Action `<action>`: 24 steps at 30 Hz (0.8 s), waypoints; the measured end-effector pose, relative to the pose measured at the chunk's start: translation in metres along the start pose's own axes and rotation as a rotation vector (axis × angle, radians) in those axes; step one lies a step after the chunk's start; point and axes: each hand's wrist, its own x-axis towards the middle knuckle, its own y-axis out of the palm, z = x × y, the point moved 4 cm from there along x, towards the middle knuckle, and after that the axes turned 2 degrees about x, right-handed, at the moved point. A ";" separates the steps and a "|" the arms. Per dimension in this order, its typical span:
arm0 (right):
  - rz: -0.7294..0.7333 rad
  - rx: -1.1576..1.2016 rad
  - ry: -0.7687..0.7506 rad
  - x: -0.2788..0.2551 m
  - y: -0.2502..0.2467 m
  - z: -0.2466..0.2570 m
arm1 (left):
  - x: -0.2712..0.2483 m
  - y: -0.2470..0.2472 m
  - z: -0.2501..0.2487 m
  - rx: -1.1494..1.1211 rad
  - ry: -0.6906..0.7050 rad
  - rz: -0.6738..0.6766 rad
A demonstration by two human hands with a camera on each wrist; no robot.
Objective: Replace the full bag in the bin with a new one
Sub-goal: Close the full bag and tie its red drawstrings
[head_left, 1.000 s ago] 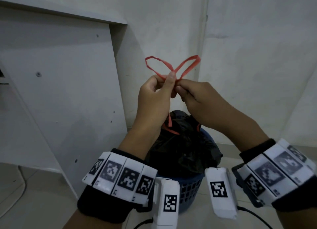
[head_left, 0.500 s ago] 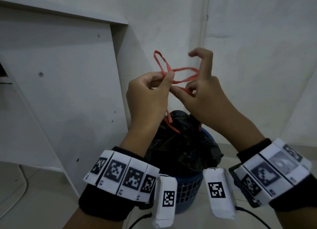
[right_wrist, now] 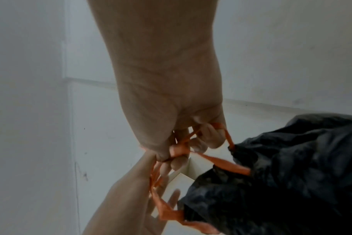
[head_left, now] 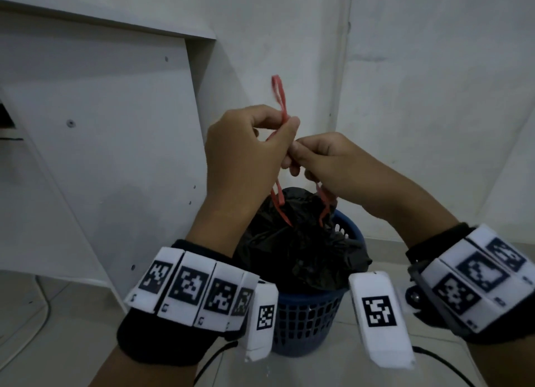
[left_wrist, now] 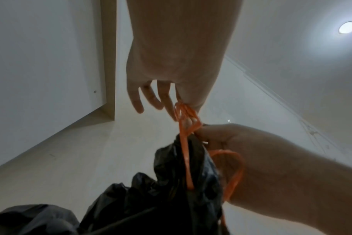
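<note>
While your left hand point(head_left: 249, 152) and right hand point(head_left: 327, 166) each pinch the red drawstring point(head_left: 279, 97) mid-knot, the full bag point(head_left: 301, 241) sits in the bin point(head_left: 307, 320): removal and new liner outstanding.

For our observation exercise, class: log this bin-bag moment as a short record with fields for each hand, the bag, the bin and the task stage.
left hand: pinches the red plastic drawstring, one loop standing above it
right hand: grips the drawstring beside the left
black plastic rubbish bag: gathered at its mouth, sitting in the bin
blue perforated plastic bin: upright on the floor
stage: tying the bag; not lifted out
</note>
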 end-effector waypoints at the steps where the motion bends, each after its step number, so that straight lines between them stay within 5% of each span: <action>1: 0.037 0.063 0.026 -0.001 0.001 -0.001 | 0.001 0.002 0.003 -0.048 -0.062 0.050; 4: 0.123 0.225 0.059 -0.004 0.005 -0.003 | -0.002 0.009 0.011 -0.252 -0.289 0.190; 11: 0.090 0.409 0.120 -0.005 0.007 -0.011 | -0.015 0.015 0.026 -0.416 -0.751 0.243; 17: 0.035 0.232 0.044 -0.009 0.007 -0.005 | -0.021 0.019 0.031 -0.471 -0.904 0.223; 24: -0.341 0.153 -0.240 -0.007 0.000 0.003 | -0.024 0.023 0.030 -0.508 -0.947 0.224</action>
